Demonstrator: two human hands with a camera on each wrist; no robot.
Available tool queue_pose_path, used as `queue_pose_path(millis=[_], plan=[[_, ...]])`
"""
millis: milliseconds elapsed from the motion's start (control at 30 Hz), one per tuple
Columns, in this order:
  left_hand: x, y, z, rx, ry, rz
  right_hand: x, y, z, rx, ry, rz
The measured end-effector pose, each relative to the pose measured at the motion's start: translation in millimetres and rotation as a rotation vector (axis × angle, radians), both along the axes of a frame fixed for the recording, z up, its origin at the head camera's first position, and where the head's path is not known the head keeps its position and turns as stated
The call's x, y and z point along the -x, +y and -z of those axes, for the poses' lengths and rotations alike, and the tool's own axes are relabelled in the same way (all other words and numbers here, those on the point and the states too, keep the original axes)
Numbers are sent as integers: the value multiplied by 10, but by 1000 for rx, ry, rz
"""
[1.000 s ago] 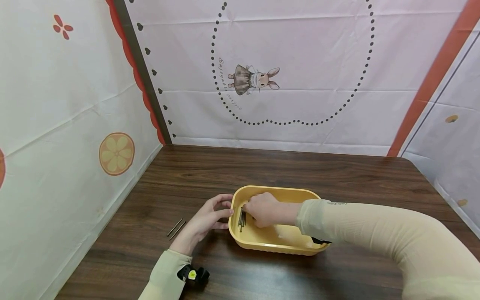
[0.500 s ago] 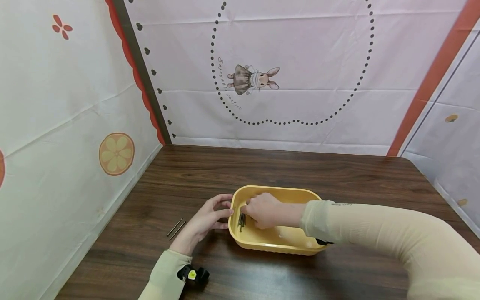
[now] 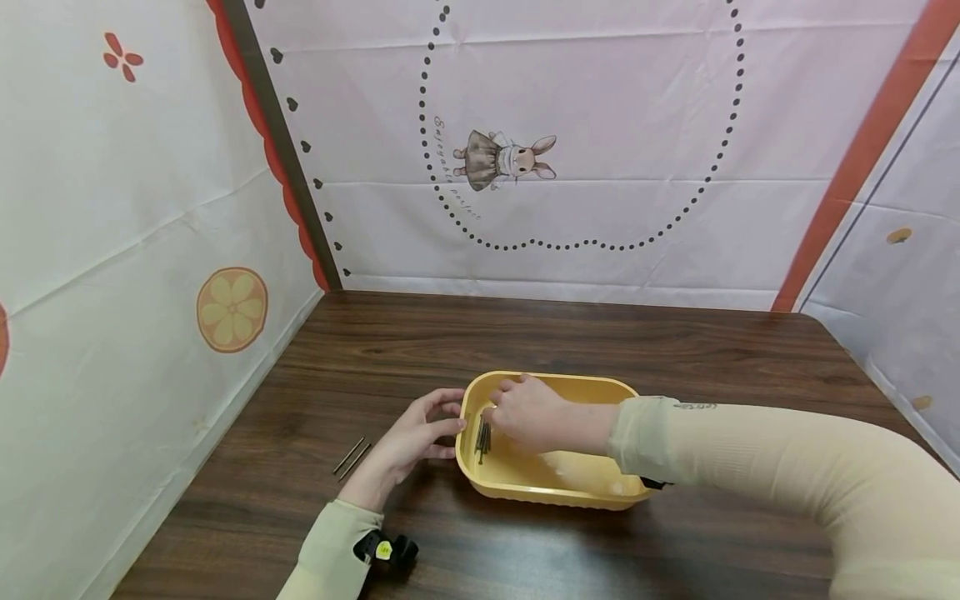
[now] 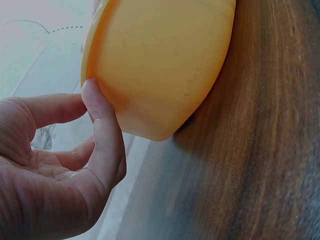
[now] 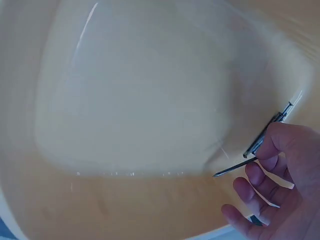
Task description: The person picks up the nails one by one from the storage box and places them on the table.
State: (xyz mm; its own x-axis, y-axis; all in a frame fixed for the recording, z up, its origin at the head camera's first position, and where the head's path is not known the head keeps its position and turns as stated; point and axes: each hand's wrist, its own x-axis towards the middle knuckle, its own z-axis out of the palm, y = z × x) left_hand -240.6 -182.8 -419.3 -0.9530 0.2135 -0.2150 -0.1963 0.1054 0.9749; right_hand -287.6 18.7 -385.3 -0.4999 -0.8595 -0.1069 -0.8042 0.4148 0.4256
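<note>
— Metal in the right hand (image 3: pixel 534 414)?
— Yes, pinched between thumb and index finger: one slim, dark, pointed nail (image 5: pixel 235 167), held inside a yellow plastic tub (image 3: pixel 555 494) with rounded corners.
— And just beside that?
— More of the same: a bundle of dark metal nails (image 3: pixel 482 437), lying roughly side by side at the left end of the tub floor.
— And the left hand (image 3: pixel 412 432)?
— Holding the tub's left end from outside, with thumb and bent fingers at the rim. At the wrist, a black strap with a yellow tag (image 3: pixel 384 550).
— Farther left?
— Two thin, nail-like metal rods (image 3: pixel 348 456), nearly parallel on a dark brown wood-grain table (image 3: pixel 420 342).
— Beyond the table?
— On the far side, pale pinkish cloth (image 3: pixel 637 150) with a printed rabbit; on the left, white cloth (image 3: pixel 112 250) with an orange-slice print.
</note>
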Motion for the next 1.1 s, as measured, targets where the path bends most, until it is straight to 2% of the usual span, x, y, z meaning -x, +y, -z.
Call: queue_pose_path(millis=[133, 300, 567, 867, 1100], plan=[[1, 5, 7, 0, 2, 1, -17, 22, -70, -19, 39, -15], [1, 10, 4, 0, 5, 6, -49, 68, -187, -36, 136, -63], [3, 16, 2, 10, 0, 4, -100, 178, -324, 9, 211, -108], [3, 8, -1, 13, -8, 1, -101, 331, -423, 215, 395, -267], [7, 1, 1, 21, -11, -6, -121, 430, -492, 297, 467, -303]])
